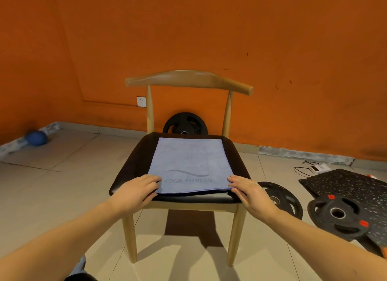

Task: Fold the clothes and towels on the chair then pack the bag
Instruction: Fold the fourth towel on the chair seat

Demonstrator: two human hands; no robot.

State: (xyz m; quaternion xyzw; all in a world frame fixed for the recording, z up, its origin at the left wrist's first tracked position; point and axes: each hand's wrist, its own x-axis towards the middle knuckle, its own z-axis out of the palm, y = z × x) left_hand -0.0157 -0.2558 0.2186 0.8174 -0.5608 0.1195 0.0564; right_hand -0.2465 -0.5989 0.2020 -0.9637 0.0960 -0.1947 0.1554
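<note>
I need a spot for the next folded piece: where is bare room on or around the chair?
Narrow black seat strips either side of the blue towel; the left hand and right hand hold its near corners. Widest: tiled floor left of the chair, out to the blue ball. Crowded right: weight plates and speckled mat.
</note>
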